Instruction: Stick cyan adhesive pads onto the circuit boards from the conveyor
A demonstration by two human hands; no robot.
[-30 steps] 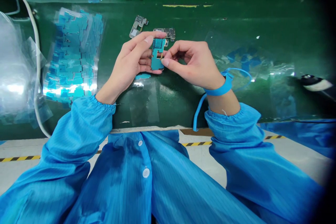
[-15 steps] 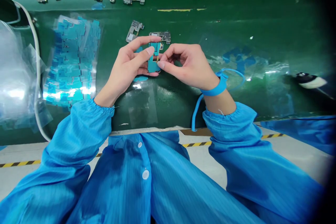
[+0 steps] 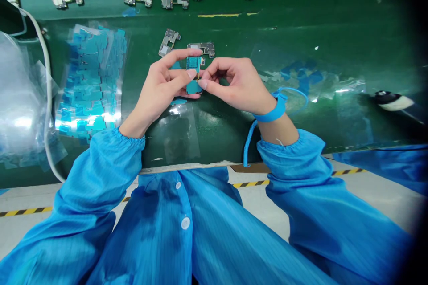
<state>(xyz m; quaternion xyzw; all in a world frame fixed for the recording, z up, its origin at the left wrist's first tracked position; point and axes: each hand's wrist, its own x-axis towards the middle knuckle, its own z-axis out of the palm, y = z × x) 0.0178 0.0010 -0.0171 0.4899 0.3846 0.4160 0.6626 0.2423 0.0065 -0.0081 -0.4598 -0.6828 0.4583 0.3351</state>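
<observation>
"What does the left hand [image 3: 160, 83] have?"
"A small blue-faced board [image 3: 193, 87]. Its fingers are clamped on it, thumb across the front, index finger along the far end."
"And the right hand [image 3: 236, 84]?"
"Thumb and index fingertips sit together at the board's right edge; I can't tell whether they pinch it."
"Where exactly is the board?"
"Between the two hands, over the worktop [image 3: 227, 142], just this side of two grey boards [image 3: 209, 48]."
"What's off to the left?"
"A sheet of blue films [image 3: 92, 80], lying near a pale cable [image 3: 48, 84]."
</observation>
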